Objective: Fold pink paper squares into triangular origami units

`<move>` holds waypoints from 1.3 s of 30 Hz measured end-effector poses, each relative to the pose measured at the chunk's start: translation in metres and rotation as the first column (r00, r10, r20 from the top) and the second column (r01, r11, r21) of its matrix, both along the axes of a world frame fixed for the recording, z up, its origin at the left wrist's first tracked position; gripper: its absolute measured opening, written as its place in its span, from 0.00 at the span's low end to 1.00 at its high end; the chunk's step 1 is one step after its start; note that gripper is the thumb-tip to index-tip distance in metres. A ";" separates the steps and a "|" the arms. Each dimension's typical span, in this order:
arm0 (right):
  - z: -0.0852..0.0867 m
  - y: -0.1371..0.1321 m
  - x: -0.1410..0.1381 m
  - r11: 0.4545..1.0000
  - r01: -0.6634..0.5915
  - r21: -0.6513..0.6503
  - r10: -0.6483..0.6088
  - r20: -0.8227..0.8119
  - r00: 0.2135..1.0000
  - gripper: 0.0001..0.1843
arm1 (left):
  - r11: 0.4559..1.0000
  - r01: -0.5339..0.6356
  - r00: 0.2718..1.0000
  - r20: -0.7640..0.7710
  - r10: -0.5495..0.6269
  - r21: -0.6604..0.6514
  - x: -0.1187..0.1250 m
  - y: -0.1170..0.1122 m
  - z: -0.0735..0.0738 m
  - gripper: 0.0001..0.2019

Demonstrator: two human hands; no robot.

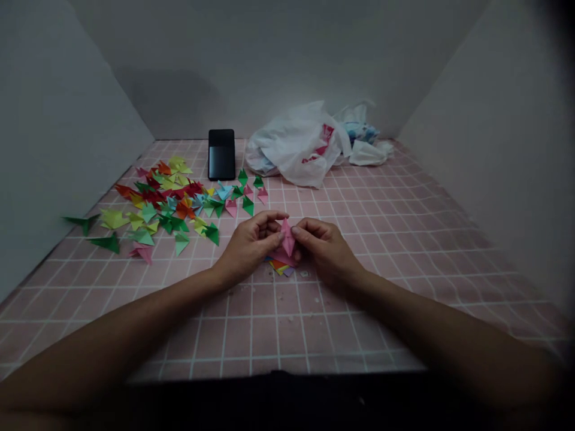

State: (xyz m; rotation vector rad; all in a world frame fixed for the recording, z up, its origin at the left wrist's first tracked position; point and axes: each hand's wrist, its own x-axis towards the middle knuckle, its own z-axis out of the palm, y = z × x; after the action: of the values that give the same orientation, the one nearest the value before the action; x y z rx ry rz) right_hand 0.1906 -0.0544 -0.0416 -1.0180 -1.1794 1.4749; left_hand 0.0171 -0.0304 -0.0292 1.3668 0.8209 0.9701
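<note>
Origami paper (287, 238), pink and creased into a narrow, pointed fold, stands up between our two hands, just above the mat. We see the left hand (249, 245) and the right hand (326, 251) brought close together, their fingertips (284, 234) pinching the thin sheet from either side; the grip is clamped on the paper, with no wide gap between the hands. A broader pink flap spreads below the point. Under it, touching the hands' underside, lies a small stack of coloured paper (279, 267) showing orange, yellow, blue and mauve edges.

Pale crumbs of debris (305, 273) dot the pink grid mat (359, 335), whose white lines form even squares. Ahead and to the left, we find a loose drift of folded paper triangles (157, 203), matte and crisp-edged, in green, red, yellow, orange, pink and pale blue. Beyond them stands a glossy black phone (221, 154), a smooth rectangular slab. To its right, a crumpled white plastic bag (291, 146) with red printing slumps in soft folds, beside a blue-patterned packet (359, 133). Smooth grey-white walls (67, 120) rise on three sides of the mat.
</note>
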 end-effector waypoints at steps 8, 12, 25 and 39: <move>0.004 -0.002 0.000 0.990 0.083 0.118 -0.109 0.229 0.967 0.17 | 0.999 -0.002 0.999 -0.035 0.003 0.055 -0.001 -0.003 -0.003 0.16; 0.006 -0.003 0.000 0.989 0.076 0.126 -0.107 0.261 0.959 0.16 | 0.999 -0.006 1.000 -0.009 0.006 0.041 -0.001 -0.001 -0.003 0.14; 0.007 -0.004 -0.001 0.986 0.046 0.163 -0.092 0.283 0.955 0.17 | 0.988 -0.072 0.989 -0.120 0.089 0.136 0.001 -0.003 0.002 0.12; 0.004 -0.002 0.000 0.998 -0.056 0.022 0.054 0.081 0.995 0.17 | 0.985 -0.066 0.991 -0.107 0.084 0.160 0.001 -0.005 0.003 0.12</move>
State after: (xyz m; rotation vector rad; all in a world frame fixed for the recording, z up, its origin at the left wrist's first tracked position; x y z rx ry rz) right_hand 0.1902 -0.0562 -0.0371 -1.0438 -1.2891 1.4706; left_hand 0.0182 -0.0349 -0.0265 1.5463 0.9026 1.0402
